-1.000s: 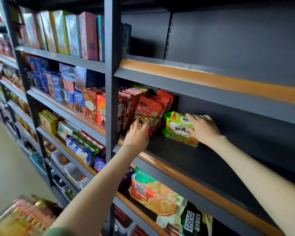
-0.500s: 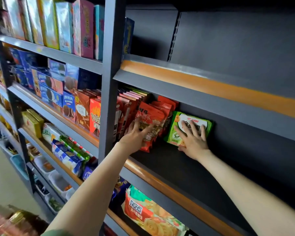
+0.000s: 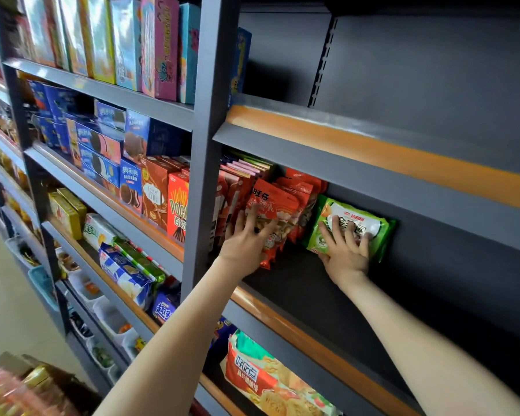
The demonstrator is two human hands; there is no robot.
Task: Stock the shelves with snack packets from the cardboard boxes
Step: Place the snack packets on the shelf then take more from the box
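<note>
A green snack packet [image 3: 360, 219] stands upright against the back wall of the dark middle shelf [image 3: 318, 298]. My right hand [image 3: 344, 250] presses flat on its front with spread fingers. To its left stands a row of red snack packets [image 3: 275, 202]. My left hand [image 3: 246, 241] touches the front red packet with straight, spread fingers. At the bottom left, snack packets [image 3: 15, 394] lie blurred in a cardboard box [image 3: 11, 360].
The grey upright post [image 3: 210, 145] divides this bay from the full shelves of boxed biscuits [image 3: 102, 157] at left. The shelf above [image 3: 373, 151] has an orange front strip. Orange biscuit bags [image 3: 261, 382] lie on the shelf below. Bare shelf floor extends right of the green packet.
The green packet went from tilted in my right hand's grip to upright against the back wall, my palm now flat on it. My left hand stayed on the red packets.
</note>
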